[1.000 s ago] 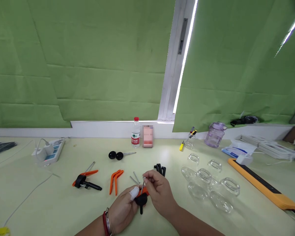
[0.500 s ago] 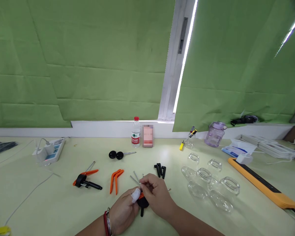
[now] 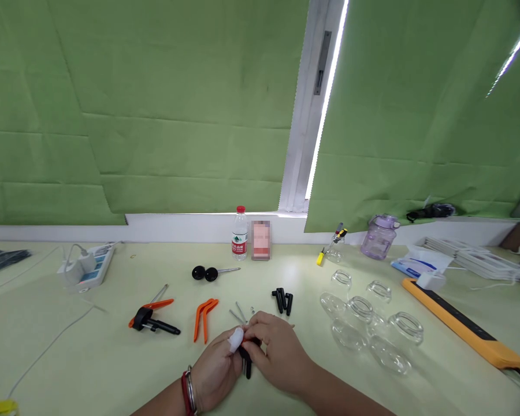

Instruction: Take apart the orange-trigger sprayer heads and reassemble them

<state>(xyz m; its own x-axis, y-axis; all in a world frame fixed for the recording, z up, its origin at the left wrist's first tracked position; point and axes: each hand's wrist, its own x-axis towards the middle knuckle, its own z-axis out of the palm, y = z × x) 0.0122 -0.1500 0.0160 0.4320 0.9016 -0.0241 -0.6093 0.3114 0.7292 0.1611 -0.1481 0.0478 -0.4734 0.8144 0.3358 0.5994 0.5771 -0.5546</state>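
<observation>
My left hand [image 3: 216,367], with a white wrap on the thumb and red and metal bangles at the wrist, is closed round a small black and orange tool [image 3: 245,361] at the near middle of the table. My right hand [image 3: 277,349] is closed on the same tool from the right, fingertips meeting the left thumb. Most of the tool is hidden between the hands. Thin metal pins [image 3: 238,314] lie just beyond my fingers.
On the pale table [image 3: 112,358] lie an assembled black and orange tool [image 3: 152,321], orange handles [image 3: 204,315], black parts [image 3: 282,300] and black knobs [image 3: 204,273]. Several clear glass cups [image 3: 364,323] stand right. A water bottle [image 3: 239,233], power strip [image 3: 86,264] and yellow bar [image 3: 461,323] are farther off.
My right hand has come down from holding a thin metal pin above the tool and now closes on the tool against my left thumb. The orange part is no longer visible.
</observation>
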